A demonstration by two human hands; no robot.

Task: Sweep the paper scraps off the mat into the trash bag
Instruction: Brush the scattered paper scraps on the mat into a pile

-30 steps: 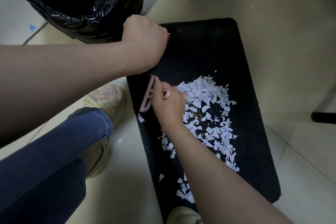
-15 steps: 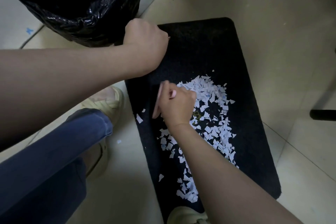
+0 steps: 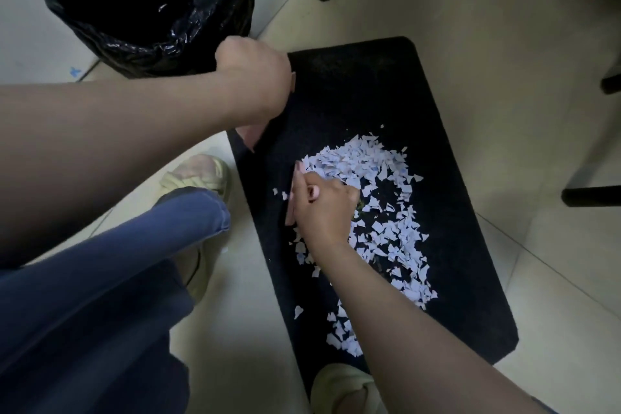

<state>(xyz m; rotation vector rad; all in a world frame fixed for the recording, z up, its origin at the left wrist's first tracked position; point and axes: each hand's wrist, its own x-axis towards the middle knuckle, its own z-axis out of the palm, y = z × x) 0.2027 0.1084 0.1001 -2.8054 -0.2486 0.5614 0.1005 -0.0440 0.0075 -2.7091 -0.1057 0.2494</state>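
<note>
Just left of my right fingers (image 3: 337,190), the pink tool (image 3: 289,202) now shows only a thin edge; a second ago its looped handle was plain. My right hand (image 3: 321,208) grips it against the scraps (image 3: 369,171), small jagged bits of white paper heaped right of those fingers on the black, nubbly, round-cornered mat (image 3: 453,212). My left hand (image 3: 253,77) is clenched on a pink piece (image 3: 250,134), newly visible under the wrist. Beyond it stands the glossy, crinkled bag (image 3: 151,44).

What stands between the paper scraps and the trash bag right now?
Only the left hand, gripping a pink object, at the mat corner between the paper scraps and the trash bag.
</note>
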